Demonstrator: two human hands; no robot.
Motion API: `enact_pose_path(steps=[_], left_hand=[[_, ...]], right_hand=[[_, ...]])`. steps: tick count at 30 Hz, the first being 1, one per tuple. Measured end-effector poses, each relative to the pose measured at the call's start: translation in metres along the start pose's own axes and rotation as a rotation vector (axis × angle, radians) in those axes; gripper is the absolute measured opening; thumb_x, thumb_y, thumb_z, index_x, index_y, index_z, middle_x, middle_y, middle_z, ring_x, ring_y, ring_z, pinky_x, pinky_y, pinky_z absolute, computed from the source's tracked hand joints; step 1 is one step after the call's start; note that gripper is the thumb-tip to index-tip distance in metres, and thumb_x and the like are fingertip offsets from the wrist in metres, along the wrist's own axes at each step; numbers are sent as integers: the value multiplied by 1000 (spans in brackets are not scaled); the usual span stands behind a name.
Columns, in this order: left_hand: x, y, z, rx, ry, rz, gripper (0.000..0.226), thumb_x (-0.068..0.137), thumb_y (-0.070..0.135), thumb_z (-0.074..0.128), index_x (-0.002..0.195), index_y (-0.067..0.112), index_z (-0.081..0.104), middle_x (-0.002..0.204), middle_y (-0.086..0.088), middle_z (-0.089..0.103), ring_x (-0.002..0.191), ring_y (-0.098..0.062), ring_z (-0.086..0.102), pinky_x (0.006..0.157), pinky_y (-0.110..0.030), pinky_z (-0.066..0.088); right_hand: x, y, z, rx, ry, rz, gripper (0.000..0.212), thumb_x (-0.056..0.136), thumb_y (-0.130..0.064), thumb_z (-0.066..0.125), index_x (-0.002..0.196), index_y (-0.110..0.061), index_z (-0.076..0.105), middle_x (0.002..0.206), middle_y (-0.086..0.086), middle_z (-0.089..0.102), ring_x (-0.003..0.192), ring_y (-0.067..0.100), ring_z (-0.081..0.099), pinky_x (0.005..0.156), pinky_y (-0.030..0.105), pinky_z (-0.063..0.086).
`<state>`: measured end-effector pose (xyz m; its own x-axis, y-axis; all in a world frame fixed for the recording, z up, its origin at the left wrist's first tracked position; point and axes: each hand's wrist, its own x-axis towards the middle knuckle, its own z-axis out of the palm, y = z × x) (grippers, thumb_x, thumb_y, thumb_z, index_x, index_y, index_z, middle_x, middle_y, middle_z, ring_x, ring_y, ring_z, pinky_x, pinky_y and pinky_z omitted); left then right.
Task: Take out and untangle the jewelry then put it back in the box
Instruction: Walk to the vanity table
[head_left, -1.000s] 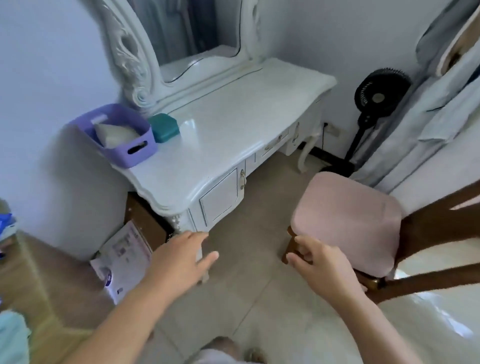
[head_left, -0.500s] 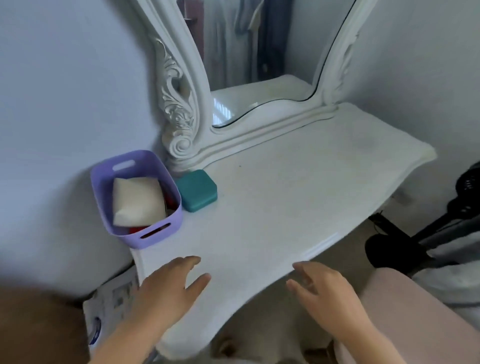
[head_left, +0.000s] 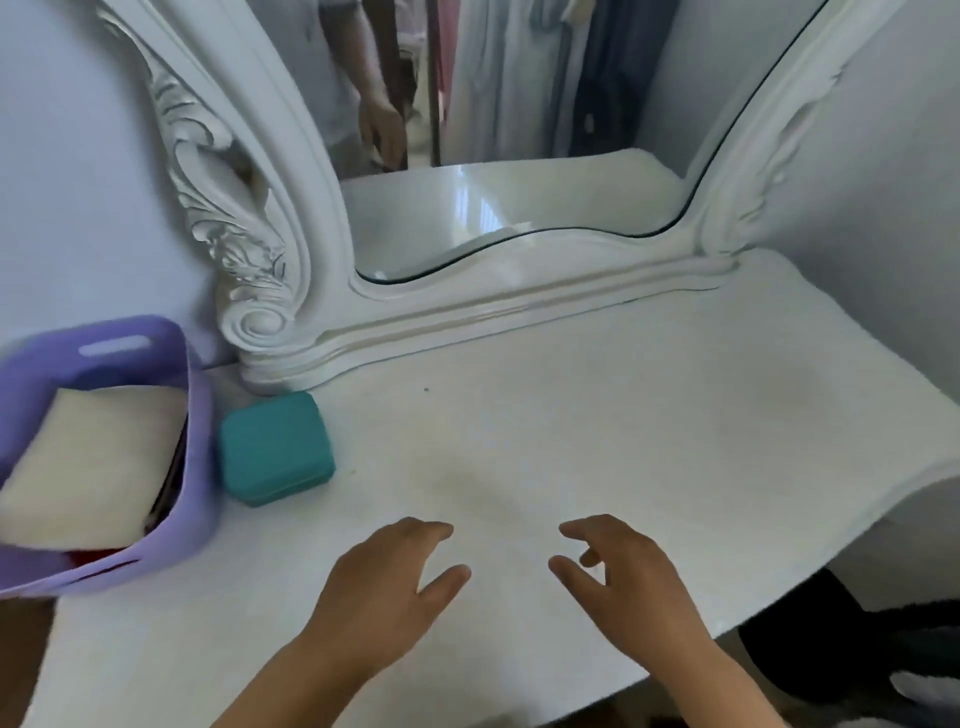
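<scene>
Both hands have come forward over the white dressing table (head_left: 649, 415), empty and loosely spread. The closed teal rounded-square jewelry box (head_left: 275, 447) lies far-left of them, nearer the left hand (head_left: 384, 587) than the right hand (head_left: 634, 587).

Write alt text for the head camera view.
Two bare hands, left hand and right hand, hover open and empty over a white dressing table. A closed teal box sits at back left beside a purple basket, below an ornate mirror.
</scene>
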<state>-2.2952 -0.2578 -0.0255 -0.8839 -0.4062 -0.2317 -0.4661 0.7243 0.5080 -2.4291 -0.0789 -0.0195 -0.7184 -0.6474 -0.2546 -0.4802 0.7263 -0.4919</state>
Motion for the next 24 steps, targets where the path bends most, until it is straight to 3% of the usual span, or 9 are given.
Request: enact_pose_path(steps=[6,9,17,20,22,24], left_hand=[[49,66,51,-121,130,-335,44,87,55,46,127,38,46,130,22,49,115,1,48,92,-15,37],[59,105,70,-159,177,-414,42,87,53,48,126,37,48,128,23,49,113,2,48,89,-13,36],[63,148,116,-143,197,-392,48,87,54,44,132,36,42,137,23,39,124,3,37,90,-10,32],[57,137,139,-37,253,-338,52,77,60,39,119,35,57,127,18,55,116,2,46,87,-13,40],[52,126,151,15,304,-265,46,76,56,44,111,33,61,121,15,61,109,1,46,82,-17,48],[47,114,169,63,346,-169,44,79,54,46,114,33,60,126,15,57,111,0,46,90,-18,43]], right_hand=[[85,94,-63,-92,-159,-219,36,87,-45,53,121,-32,53,114,-19,58,87,-5,53,76,12,39],[107,123,-88,-97,-236,-287,34,88,-43,53,120,-31,54,105,-17,57,86,-4,52,74,11,38],[118,169,-85,22,-264,-343,29,86,-35,58,114,-29,57,88,-23,47,78,2,53,69,11,40],[116,187,-66,44,-211,-387,27,84,-35,60,111,-30,59,86,-21,48,94,-1,46,68,10,40],[115,200,-51,74,-157,-442,27,81,-39,61,105,-30,63,85,-18,50,87,2,49,68,10,41],[113,210,-37,118,-52,-552,32,75,-48,55,98,-29,65,89,-20,50,77,1,51,67,7,40]])
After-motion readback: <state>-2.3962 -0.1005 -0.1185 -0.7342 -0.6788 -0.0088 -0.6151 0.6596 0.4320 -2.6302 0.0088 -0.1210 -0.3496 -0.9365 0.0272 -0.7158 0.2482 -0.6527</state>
